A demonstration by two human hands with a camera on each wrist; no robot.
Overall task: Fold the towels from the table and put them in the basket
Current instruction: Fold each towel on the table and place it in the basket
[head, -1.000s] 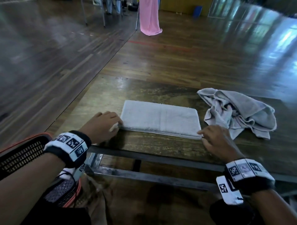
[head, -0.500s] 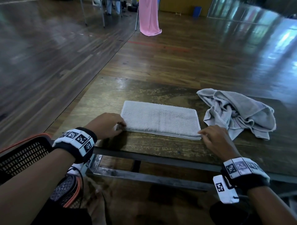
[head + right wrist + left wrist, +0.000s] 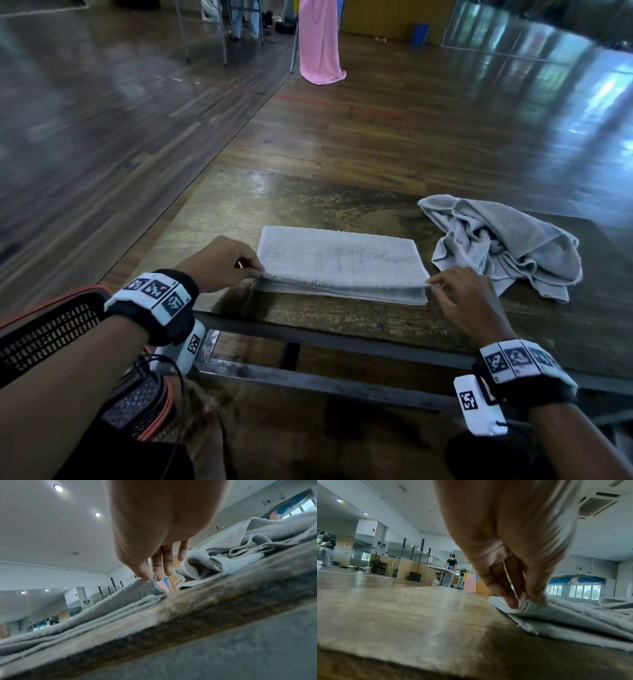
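Both hands pinch the folded towel (image 3: 339, 260): left hand (image 3: 219, 265) and right hand (image 3: 460, 298) at its near corners; soft, limp terry, best held by corners.

Quick count: two towels on the one table (image 3: 308, 195), a folded towel (image 3: 339, 260) dead centre and a crumpled towel (image 3: 513, 240) over at 3 o'clock. One basket (image 3: 51, 329), black mesh with an orange rim, down at 8 o'clock. Two hands, left hand (image 3: 219, 263) and right hand (image 3: 462, 298), each with one marker wristband. One pink cloth (image 3: 320, 41) hanging at 12 o'clock
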